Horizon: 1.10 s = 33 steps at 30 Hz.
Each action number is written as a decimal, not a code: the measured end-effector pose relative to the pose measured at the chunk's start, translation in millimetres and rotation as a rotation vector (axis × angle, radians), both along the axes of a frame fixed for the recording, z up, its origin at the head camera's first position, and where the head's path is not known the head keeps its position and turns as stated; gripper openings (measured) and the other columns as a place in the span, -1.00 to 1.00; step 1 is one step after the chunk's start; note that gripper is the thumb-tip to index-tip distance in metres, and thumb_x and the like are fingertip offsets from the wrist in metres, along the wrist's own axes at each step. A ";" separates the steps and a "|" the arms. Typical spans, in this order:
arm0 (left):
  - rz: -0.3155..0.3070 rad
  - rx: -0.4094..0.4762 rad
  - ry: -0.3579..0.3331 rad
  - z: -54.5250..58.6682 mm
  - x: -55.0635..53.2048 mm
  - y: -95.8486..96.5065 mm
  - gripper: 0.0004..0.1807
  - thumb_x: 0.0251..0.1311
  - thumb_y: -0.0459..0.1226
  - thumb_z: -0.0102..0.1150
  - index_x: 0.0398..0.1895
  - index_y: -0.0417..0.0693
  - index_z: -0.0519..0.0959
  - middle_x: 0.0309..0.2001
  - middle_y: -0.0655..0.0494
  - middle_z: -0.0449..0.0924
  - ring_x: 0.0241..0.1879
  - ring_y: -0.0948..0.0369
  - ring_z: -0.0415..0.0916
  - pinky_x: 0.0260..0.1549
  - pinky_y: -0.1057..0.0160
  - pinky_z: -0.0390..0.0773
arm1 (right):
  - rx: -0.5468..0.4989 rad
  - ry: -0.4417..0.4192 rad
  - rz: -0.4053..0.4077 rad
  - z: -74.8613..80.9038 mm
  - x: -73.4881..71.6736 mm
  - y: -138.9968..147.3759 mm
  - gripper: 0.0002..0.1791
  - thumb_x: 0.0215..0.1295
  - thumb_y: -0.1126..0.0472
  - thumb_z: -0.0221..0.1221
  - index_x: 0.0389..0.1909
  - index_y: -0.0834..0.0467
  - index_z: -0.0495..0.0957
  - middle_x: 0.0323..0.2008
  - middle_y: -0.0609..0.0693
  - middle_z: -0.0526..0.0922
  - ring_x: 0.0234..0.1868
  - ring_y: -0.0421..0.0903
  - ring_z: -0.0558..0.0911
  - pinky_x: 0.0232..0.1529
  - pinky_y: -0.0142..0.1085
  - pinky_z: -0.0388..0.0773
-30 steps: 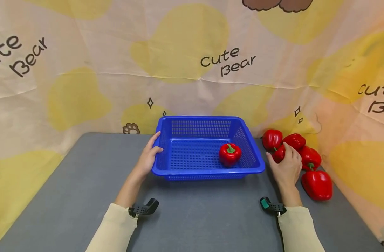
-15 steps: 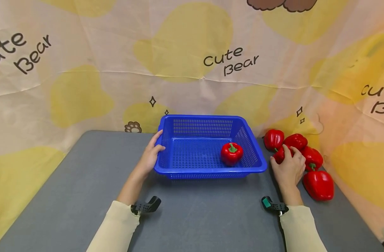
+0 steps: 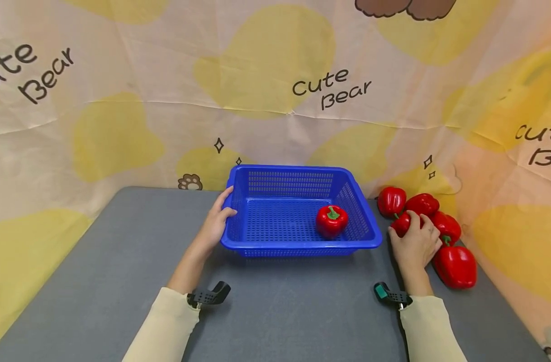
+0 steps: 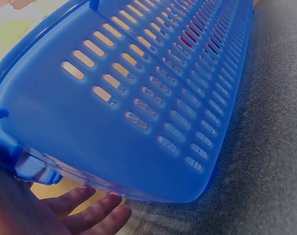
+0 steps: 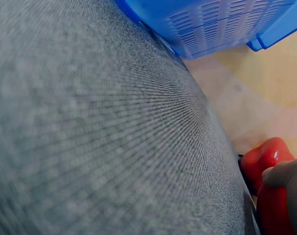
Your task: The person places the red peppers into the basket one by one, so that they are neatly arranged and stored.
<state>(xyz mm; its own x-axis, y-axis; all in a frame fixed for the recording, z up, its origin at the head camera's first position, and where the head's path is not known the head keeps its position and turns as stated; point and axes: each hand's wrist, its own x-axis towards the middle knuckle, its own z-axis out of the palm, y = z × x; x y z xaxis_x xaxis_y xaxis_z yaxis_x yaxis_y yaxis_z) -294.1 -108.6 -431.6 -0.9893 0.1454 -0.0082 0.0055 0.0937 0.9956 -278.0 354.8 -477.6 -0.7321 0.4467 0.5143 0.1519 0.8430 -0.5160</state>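
My left hand (image 3: 212, 227) grips the left rim of a blue plastic basket (image 3: 298, 245), thumb over the edge. In the left wrist view several fingertips (image 4: 114, 198) show by the basket's outer wall (image 4: 75, 132). A red bell pepper (image 3: 331, 223) with a green stem sits inside, toward the right. On the table to the right of the basket, my right hand (image 3: 415, 245) curls from above round another red bell pepper (image 3: 400, 224), partly hidden by the hand. In the right wrist view the thumb (image 5: 292, 183) lies against that pepper (image 5: 273, 210).
Around the right hand lie several more red bell peppers: one behind (image 3: 391, 201), one further right (image 3: 447, 226) and one nearer the front (image 3: 455, 267). A printed cloth (image 3: 266, 75) hangs behind the grey table (image 3: 293, 306) and along its right side.
The right hand's fingers have shifted slightly over the pepper under them. The left hand keeps its grip, and the basket and other peppers stay in place; the head view has moved a little.
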 end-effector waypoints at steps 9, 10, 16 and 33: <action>-0.008 -0.009 0.000 2.3 2.6 -4.7 -0.25 0.42 -0.31 -0.25 0.65 0.21 -0.09 0.59 -0.24 0.01 0.33 -0.25 0.35 0.21 -0.14 0.54 | -0.054 0.048 -0.032 -3.1 -2.9 -5.3 -0.32 0.14 0.12 0.37 0.31 0.15 0.45 0.25 0.41 0.34 0.31 0.40 0.28 0.40 0.30 0.05; -0.003 -0.015 0.000 2.5 3.1 -6.1 -0.25 0.42 -0.31 -0.26 0.65 0.21 -0.09 0.59 -0.23 0.00 0.33 -0.24 0.35 0.20 -0.13 0.55 | -0.063 0.038 -0.027 -3.5 -3.9 -7.0 -0.31 0.15 0.11 0.36 0.32 0.15 0.45 0.25 0.40 0.33 0.30 0.40 0.29 0.39 0.30 0.09; -0.001 -0.020 -0.004 2.9 4.4 -8.4 -0.26 0.43 -0.31 -0.25 0.65 0.22 -0.08 0.58 -0.25 0.02 0.31 -0.27 0.38 0.18 -0.15 0.57 | -0.166 0.007 -0.060 -3.8 -4.0 -12.2 -0.30 0.19 0.05 0.31 0.36 0.10 0.39 0.32 0.36 0.26 0.34 0.37 0.26 0.24 0.30 0.28; -0.009 -0.017 -0.009 0.3 0.4 -1.6 -0.25 0.43 -0.29 -0.25 0.65 0.26 -0.09 0.61 -0.21 -0.04 0.37 -0.26 0.32 0.25 -0.21 0.50 | -0.291 0.036 -0.118 -0.4 1.2 -9.0 -0.23 0.17 0.00 0.30 0.42 0.02 0.32 0.35 0.32 0.25 0.31 0.32 0.35 0.21 0.34 0.39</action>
<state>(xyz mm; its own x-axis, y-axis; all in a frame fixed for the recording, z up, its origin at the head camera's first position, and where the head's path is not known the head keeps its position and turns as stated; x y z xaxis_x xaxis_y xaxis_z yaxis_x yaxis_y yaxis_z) -293.8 -110.2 -431.3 -0.9878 0.1545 -0.0198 -0.0025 0.1110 0.9938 -276.8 345.8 -478.0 -0.6504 0.6594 0.3770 0.2169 0.6369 -0.7398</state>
